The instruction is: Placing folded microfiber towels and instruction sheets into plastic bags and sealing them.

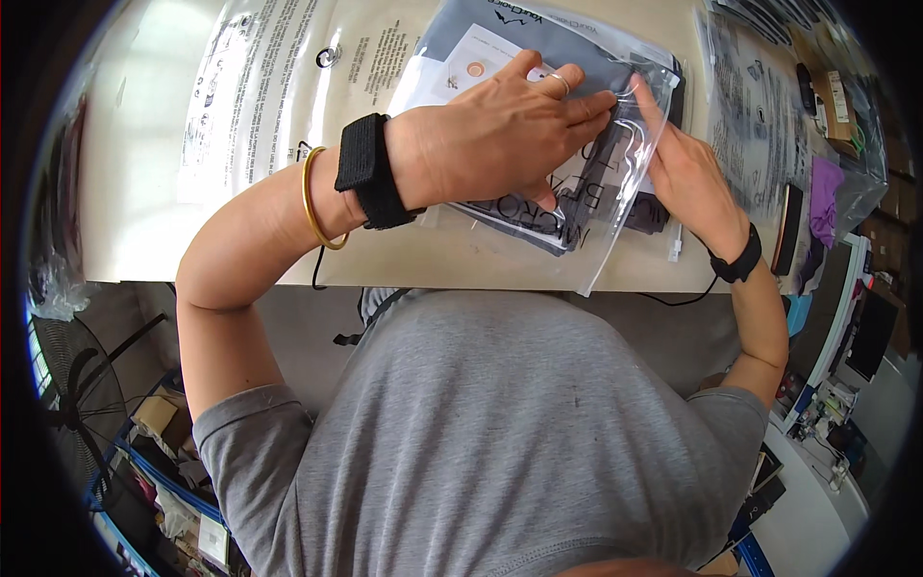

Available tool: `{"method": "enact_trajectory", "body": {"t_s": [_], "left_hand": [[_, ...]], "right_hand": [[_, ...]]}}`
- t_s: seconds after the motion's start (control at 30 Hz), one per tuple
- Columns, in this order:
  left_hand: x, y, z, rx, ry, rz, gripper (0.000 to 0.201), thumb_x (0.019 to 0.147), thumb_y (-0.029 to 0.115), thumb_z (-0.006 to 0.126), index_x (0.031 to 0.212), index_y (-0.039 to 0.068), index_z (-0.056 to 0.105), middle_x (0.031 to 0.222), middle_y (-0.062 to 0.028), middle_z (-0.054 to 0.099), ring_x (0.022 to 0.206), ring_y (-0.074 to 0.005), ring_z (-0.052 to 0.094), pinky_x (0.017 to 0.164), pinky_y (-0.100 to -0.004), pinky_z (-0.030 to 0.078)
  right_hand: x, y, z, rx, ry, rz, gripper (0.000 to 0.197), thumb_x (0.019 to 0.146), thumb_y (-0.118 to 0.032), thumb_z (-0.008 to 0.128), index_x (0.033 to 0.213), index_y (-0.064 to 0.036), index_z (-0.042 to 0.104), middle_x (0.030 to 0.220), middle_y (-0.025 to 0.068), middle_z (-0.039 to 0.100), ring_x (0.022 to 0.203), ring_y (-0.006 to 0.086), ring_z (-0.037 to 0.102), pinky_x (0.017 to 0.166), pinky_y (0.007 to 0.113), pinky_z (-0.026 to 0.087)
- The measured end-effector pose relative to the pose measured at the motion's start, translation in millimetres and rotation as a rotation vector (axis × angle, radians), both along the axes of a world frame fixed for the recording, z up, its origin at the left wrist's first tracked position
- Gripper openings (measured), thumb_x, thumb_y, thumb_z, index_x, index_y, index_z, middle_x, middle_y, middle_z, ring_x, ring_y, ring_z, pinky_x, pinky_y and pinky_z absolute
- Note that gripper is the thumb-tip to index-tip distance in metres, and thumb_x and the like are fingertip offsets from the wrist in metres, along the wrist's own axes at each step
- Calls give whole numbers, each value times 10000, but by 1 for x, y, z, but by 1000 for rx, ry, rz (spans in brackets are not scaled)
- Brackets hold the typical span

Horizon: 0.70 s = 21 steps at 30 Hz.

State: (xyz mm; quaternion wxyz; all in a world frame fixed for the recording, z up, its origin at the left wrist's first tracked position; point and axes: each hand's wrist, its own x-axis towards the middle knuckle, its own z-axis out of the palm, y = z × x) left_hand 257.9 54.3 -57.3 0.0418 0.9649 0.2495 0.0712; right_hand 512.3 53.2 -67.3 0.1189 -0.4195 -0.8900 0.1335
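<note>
A clear zip bag [615, 231] with dark printing lies on the table in front of me, around a folded grey and dark item [582, 48] and a white card [471, 60]. My left hand [505, 135] rests on top of the bag with its fingers spread, pressing its contents. At the bag's right edge is my right hand [700, 183], its index finger stretched along the clear film. Its other fingers are partly hidden, and I cannot tell whether they lie inside or under the film. A small white zip slider [674, 248] lies below that hand.
Flat clear printed bags [255, 96] cover the left of the pale table [135, 221]. More printed bags [745, 106] lie at the right, near a brown box [838, 108] and a purple cloth [825, 197]. A black fan [72, 409] stands at the lower left.
</note>
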Motion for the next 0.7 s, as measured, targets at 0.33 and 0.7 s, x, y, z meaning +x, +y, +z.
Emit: {"method": "enact_trajectory", "body": {"t_s": [0.33,0.7], "left_hand": [[16,2,15,-43,161,72,1100,508,404,830,1434,51,353,1490,-24,365,1208,-226,426,995,-383,340],[22,10,27,-148,231,37,1249,451,450,841,1475,50,248,1530,-66,290,1266,-253,407,1063,-407,323]], "right_hand": [[27,-2,6,-544,274,-61,627,921,-68,503,1491,-92,244,880,57,581,778,142,572,741,279,445],[48,38,7,-819,641,-429,305,998,-305,462,1129,-39,532,848,56,602,655,88,611,549,185,481]]}}
